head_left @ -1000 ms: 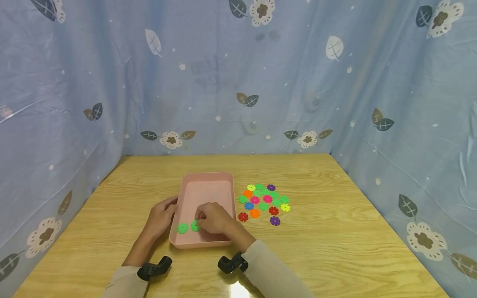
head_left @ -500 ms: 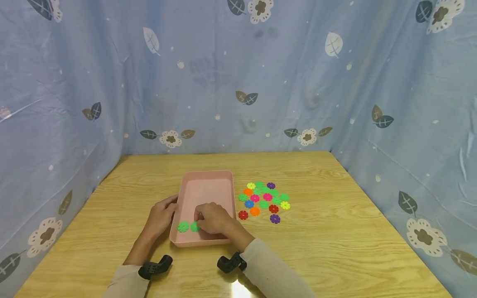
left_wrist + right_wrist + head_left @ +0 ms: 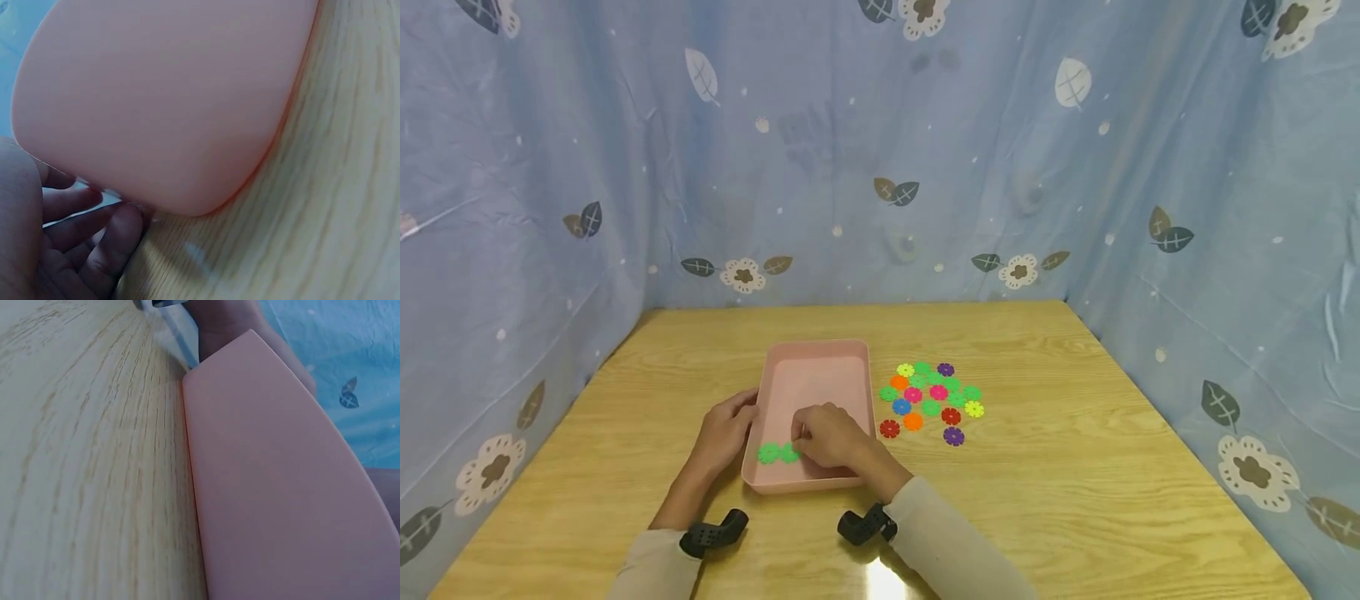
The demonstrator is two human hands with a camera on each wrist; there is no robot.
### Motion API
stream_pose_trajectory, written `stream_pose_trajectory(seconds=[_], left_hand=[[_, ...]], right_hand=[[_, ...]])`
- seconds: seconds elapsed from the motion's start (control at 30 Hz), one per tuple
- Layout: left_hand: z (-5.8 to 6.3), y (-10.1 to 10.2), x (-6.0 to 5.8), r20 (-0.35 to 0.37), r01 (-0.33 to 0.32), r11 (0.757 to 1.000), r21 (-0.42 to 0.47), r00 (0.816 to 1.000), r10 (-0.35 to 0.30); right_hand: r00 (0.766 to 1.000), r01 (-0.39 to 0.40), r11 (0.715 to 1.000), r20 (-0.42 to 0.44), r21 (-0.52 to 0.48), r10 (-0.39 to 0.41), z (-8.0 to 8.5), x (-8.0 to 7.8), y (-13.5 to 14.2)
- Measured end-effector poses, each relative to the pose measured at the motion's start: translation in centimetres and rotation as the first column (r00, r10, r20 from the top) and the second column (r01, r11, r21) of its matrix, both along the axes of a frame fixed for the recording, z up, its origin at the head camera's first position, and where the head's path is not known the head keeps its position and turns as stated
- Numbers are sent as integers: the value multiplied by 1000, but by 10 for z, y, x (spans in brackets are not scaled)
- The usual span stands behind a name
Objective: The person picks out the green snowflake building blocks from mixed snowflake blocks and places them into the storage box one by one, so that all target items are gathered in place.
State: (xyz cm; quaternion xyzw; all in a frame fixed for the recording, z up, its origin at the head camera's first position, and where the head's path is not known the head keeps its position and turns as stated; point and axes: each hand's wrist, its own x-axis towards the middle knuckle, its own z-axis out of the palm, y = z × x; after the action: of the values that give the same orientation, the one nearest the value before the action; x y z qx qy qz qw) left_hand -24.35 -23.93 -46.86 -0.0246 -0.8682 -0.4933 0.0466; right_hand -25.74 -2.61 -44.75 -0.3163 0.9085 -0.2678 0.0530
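A pink tray [image 3: 820, 379] lies on the table with two green snowflake discs near its front left corner. My right hand [image 3: 829, 435] reaches into the tray and pinches the right-hand green snowflake disc [image 3: 788, 453]. That disc lies right beside the other green disc [image 3: 768, 453], their edges meeting. My left hand [image 3: 724, 433] rests at the tray's left side. In the left wrist view, its loosely bent fingers [image 3: 119, 240] touch the outside of the pink wall [image 3: 169, 112]. The front wall [image 3: 269, 475] fills the right wrist view and hides the right fingertips.
Right of the tray lies a loose spread of snowflake discs, among them green, a blue disc [image 3: 902, 407], red, orange, pink, yellow and a purple disc [image 3: 953, 436]. The wooden table [image 3: 1075, 467] is enclosed by a blue patterned curtain [image 3: 835, 167].
The right hand's green disc has shifted slightly left, closing the gap to the other green disc. My left hand stays at the tray's side, and the head view has tilted up slightly.
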Motion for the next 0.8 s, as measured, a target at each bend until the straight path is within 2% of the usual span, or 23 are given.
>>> stream_pose_trajectory(seconds=[0.43,0.63,0.8], left_hand=[[0,-2,-3,-15,-1,1000,5,1000,1],[0,-1,-3,0,2,1000,7,1000,-2],[-1,-1,-2,-2,0,1000,6,1000,0]], right_hand=[[1000,-23,999,5,-29,23,4,-4,1],[997,-43,998,55,-53,46,10,-6,7],[999,-32,997,29,-76,34,13,-11,15]])
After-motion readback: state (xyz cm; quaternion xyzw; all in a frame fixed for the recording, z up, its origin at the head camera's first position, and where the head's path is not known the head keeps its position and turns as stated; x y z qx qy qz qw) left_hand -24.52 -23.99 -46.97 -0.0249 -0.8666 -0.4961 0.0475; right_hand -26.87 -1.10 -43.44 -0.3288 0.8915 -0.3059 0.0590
